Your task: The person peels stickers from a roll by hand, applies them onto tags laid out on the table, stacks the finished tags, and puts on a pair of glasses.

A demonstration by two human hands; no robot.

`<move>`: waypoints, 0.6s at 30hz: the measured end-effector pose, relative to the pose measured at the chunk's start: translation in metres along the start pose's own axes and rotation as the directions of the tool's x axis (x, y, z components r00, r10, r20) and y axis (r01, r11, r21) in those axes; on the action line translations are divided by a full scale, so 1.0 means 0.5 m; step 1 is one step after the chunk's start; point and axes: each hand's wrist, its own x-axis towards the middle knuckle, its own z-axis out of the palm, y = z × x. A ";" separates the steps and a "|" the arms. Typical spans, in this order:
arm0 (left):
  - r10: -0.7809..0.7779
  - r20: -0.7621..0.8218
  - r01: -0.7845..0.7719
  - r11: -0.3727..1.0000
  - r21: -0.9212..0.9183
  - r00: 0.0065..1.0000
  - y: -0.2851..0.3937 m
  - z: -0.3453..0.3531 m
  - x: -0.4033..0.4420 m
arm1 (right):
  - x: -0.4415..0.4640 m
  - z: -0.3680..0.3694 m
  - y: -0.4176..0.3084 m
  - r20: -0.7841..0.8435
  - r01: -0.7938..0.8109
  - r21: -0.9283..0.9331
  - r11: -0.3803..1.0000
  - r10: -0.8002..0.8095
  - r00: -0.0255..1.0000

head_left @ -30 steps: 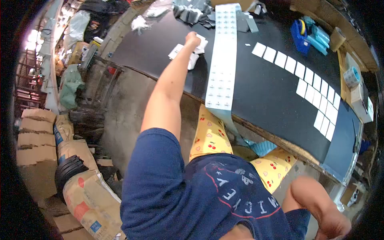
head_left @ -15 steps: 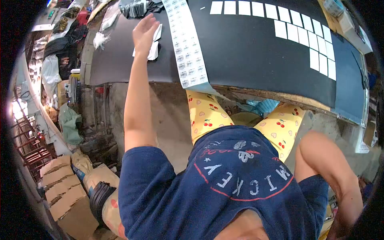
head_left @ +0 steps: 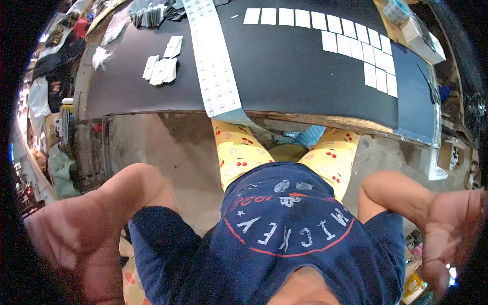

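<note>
My left hand [head_left: 76, 239] is raised close to the camera at the lower left, its palm side large and blurred. Dark edges hide its fingers. At the right edge my right hand [head_left: 450, 234] is also lifted near my head, with its fingers mostly lost in shadow. No held thing shows in either hand. In front of me a long strip of barcode labels [head_left: 216, 66] lies across the black table [head_left: 284, 76] and hangs over its front edge. Left of it is a small loose pile of white cards [head_left: 163, 71].
White cards [head_left: 319, 21] lie in rows at the table's right. A stack of dark-edged pieces [head_left: 147, 15] and a tuft of white strings [head_left: 102, 58] are at the far left. A white box [head_left: 422, 35] and tape roll [head_left: 396, 11] stand at the back right.
My left hand has left the area above the white card pile and come back up beside my head. My right hand has come into view. The whole scene has shifted left.
</note>
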 end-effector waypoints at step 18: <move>-0.019 -0.019 0.018 0.998 -0.055 1.000 -0.005 0.077 0.007 | -0.012 0.008 0.022 -0.028 -0.027 -0.075 0.997 0.025 0.999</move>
